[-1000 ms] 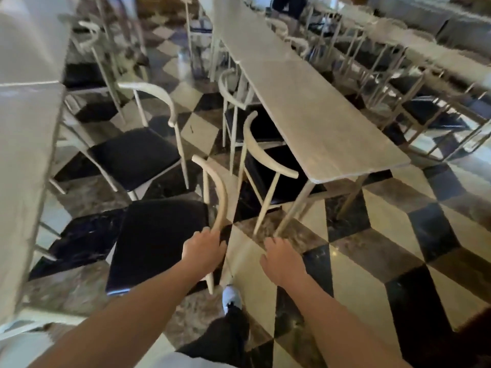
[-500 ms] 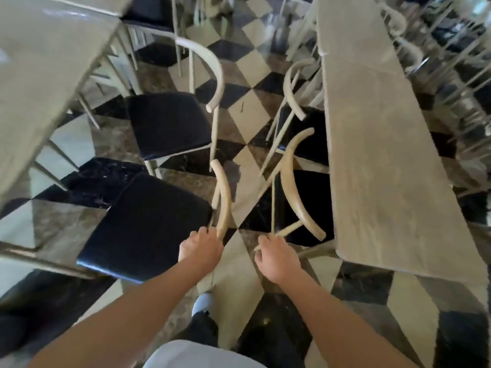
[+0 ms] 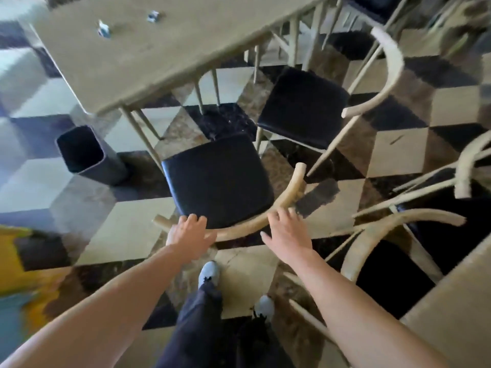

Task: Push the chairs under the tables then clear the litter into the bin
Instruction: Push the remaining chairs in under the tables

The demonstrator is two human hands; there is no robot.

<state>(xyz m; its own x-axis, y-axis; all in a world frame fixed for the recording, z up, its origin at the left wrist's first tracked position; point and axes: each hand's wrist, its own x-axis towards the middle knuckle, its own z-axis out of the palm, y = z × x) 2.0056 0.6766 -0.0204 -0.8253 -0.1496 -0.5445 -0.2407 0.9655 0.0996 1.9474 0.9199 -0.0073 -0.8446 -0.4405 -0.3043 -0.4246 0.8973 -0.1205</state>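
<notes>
Turning away from the long desk on the right, the person is now facing the nearest chair (image 3: 218,179) square on, and the right hand (image 3: 288,233), which was free half a second ago, is coming onto the curved backrest (image 3: 265,217) beside the left hand (image 3: 190,235). Left fingers (image 3: 195,221) are lying spread over the rail near its left end, not wrapped round it; right fingers (image 3: 279,215) are likewise apart, touching the rail's right part. This chair is standing out from the desk (image 3: 148,49), its dark seat only just reaching the desk's edge, so the push is judged to be starting rather than done. A second chair (image 3: 303,107) is sitting farther along the same desk, also pulled out. Two small bits of litter (image 3: 103,29) are lying on the desktop, blurred, and the bin (image 3: 87,155) is standing on the floor just left of the near chair, close to the desk's corner. With both hands on the rail, a straight shove forward looks like the next need; litter is waiting untouched
</notes>
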